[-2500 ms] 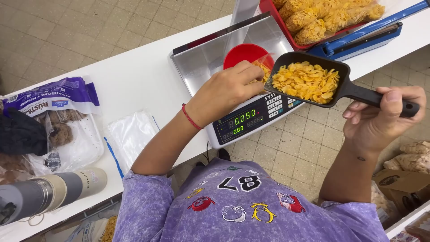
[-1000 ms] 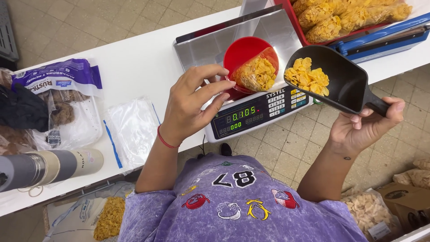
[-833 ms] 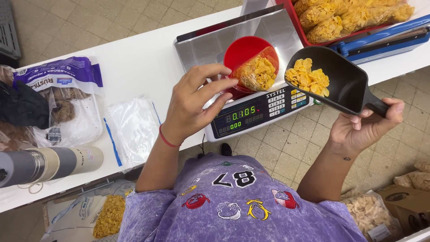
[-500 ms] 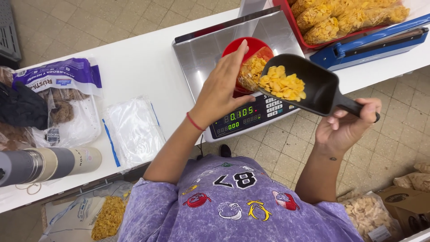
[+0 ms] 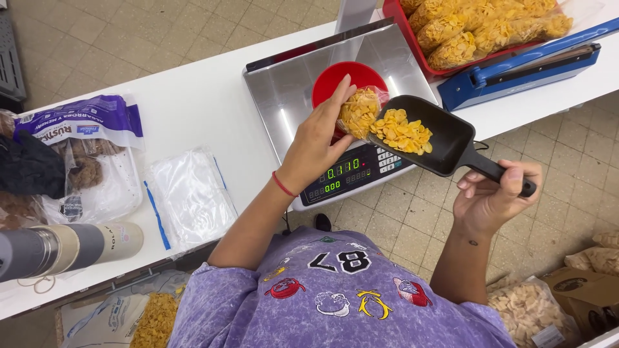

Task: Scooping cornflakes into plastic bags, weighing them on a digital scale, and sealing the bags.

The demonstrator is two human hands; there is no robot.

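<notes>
At centre frame, the left hand [image 5: 316,145] steadies a thin clear bag of flakes [image 5: 358,111] over the red bowl [image 5: 336,78] on the steel scale [image 5: 303,90]; its grip is loose on the bag's mouth. The right hand [image 5: 491,201], fingers wrapped tight round the handle, tilts a rigid black scoop [image 5: 451,138]. Best to pour slowly, lip inside the bag.

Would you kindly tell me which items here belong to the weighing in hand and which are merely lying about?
In use:
left hand
small bag of flakes
red bowl
scale
black scoop
right hand

Lying about:
blue sealer
empty clear bags
purple package
grey flask
</notes>
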